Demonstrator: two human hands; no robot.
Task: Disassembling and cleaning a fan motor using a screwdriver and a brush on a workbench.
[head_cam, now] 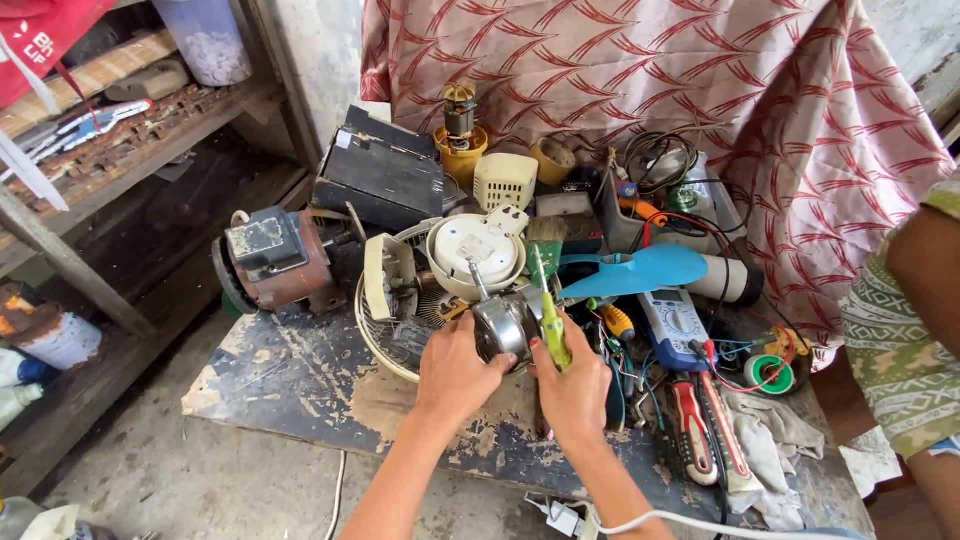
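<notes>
My left hand (455,372) grips the left side of a small round metal fan motor (503,325) held just above the worn workbench (300,385). My right hand (575,385) steadies the motor's right side and holds a green-handled screwdriver (550,318) that points up and away. A short shaft sticks out of the motor toward a cream fan housing (473,253) behind it. A wire fan guard (395,335) lies under and to the left of the motor.
A blue fan blade (632,271), a multimeter (675,325), red-handled pliers (692,430), solder spool (772,374) and rags crowd the right. A rusty motor (272,258) and black box (380,172) sit at the left rear. Another person (905,330) stands at the right edge.
</notes>
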